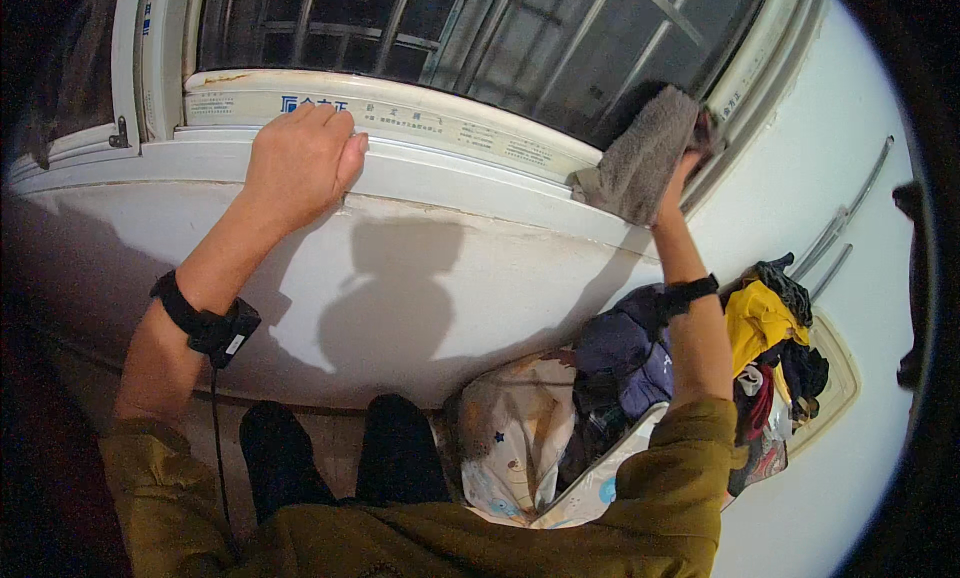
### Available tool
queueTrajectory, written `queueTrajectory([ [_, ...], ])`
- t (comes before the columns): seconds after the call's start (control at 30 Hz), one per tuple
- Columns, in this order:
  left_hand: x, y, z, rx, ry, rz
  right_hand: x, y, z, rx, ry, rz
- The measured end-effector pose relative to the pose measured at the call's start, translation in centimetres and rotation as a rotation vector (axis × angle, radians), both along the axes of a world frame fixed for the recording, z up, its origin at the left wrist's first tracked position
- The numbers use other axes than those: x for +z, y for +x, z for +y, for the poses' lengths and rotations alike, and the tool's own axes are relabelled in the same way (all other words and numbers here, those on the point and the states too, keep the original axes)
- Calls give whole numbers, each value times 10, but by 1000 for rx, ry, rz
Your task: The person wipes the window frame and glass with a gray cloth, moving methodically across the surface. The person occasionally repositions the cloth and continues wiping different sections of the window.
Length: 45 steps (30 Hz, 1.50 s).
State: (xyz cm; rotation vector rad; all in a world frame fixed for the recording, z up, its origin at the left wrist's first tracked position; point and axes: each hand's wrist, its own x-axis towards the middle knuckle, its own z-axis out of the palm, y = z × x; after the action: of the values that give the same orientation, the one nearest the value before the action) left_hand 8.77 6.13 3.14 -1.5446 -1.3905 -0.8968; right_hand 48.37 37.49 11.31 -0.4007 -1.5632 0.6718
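Observation:
My left hand (304,165) rests curled on the white window sill track (442,162), its knuckles over the printed strip on the lower frame of the window. Its palm side is hidden. At the right end of the window, my right hand (679,180) holds a grey-brown cloth (641,158), which looks like a towel. The cloth covers the lower right corner of the window frame (517,143) and hangs onto the track. Most of my right fingers are hidden behind it. Behind the frame is dark window glass (555,60) with metal bars outside.
Below my right arm stands a patterned fabric storage bag (517,435) holding dark clothes (622,345). Beside it, a pile of clothes with a yellow garment (761,323) lies by a cream plastic lid or bin (844,360). Metal rods (832,233) lean against the white wall (810,158).

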Motion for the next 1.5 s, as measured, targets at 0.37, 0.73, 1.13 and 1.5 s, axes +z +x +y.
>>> queueTrajectory([
  [0.37,2,2,-1,60,-68,-16,-36,11,17,-173,197,-291],
  [0.73,2,2,-3,46,-45,20,159,23,57,-102,317,-38],
  [1.13,0,-1,1,26,-21,32,33,13,29,100,-83,81],
  [1.5,-3,0,4,20,17,-7,-24,-79,-109,-319,415,-813],
])
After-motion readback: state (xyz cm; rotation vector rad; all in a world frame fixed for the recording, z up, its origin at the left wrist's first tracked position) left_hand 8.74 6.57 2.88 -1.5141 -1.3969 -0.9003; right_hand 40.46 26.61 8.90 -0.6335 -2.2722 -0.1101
